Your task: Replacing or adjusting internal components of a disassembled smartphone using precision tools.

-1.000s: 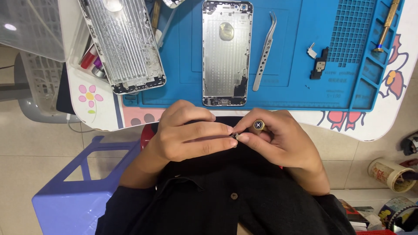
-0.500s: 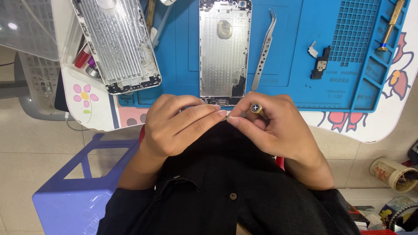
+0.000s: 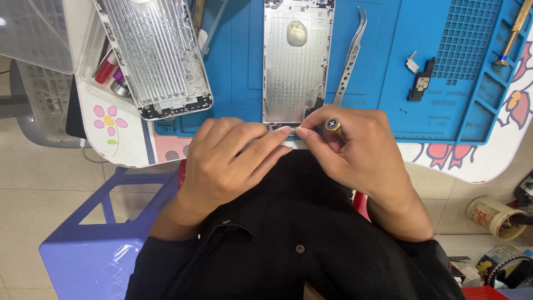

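A silver phone rear housing lies on the blue work mat, inner side up. My right hand is closed around a small screwdriver, whose round cap points up at the camera. My left hand reaches in from the left, and its fingertips meet the right hand's fingertips at the housing's near edge. What the fingertips pinch is too small to tell. Both hands hover over the table's front edge, above my black shirt.
A second silver housing rests on a white tray at the left. Metal tweezers lie right of the central housing, small black parts further right, a brass-handled tool at far right. A blue plastic stool stands below left.
Both hands have moved forward from my lap to the near edge of the central housing, still with fingertips together and the screwdriver in the right hand.
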